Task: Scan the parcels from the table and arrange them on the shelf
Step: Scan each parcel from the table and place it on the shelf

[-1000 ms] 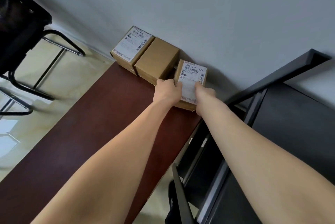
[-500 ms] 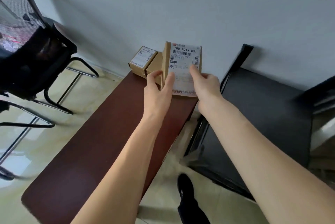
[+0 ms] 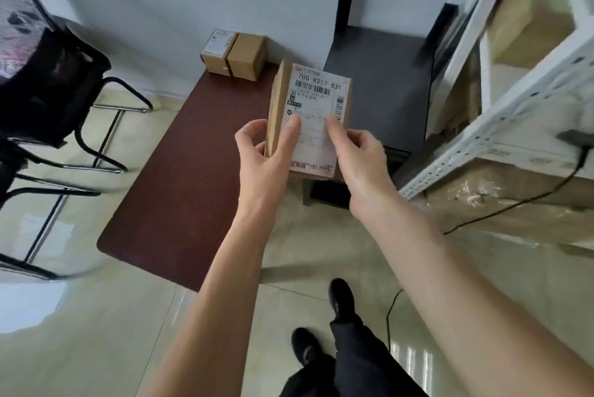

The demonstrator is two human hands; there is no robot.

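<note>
Two-hand grip (image 3: 291, 152), one parcel (image 3: 316, 101)

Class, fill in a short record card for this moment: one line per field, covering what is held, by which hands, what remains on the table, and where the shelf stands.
Held item: labelled parcel, label facing the camera
Left hand: grips the parcel's left edge
Right hand: pinches the parcel's right side
On the table: two small boxes side by side at the far end by the wall
Shelf: white metal rack on the right, brown packages on it
Scanner: not clearly identifiable
</note>
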